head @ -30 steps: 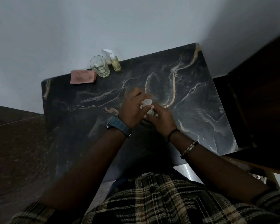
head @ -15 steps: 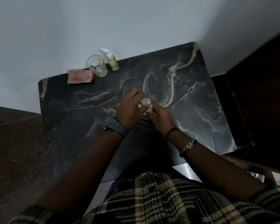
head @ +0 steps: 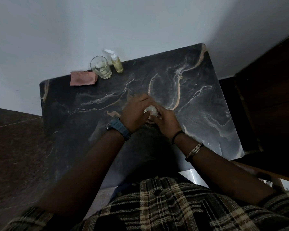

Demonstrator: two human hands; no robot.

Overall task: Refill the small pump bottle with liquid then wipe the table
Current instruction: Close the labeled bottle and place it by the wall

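Both hands meet over the middle of the dark marble table (head: 198, 100). My left hand (head: 135, 112) and my right hand (head: 167, 121) are closed around a small pale bottle (head: 151, 110), of which only the whitish top shows between the fingers. Which part each hand grips is hidden. At the table's far edge stand a small pump bottle of yellowish liquid (head: 117, 64) with a white pump head and a clear drinking glass (head: 101, 67) holding some liquid. A pink cloth (head: 83, 78) lies flat to the left of the glass.
The table's far edge is against a pale wall (head: 140, 22). Dark wooden furniture (head: 270, 100) stands close on the right. Dark floor (head: 15, 147) lies to the left. My plaid shirt fills the bottom of the view.
Both hands stay together on the small pale bottle at the table's middle, with only slight shifts of the fingers. The glass, pump bottle and cloth have not moved.
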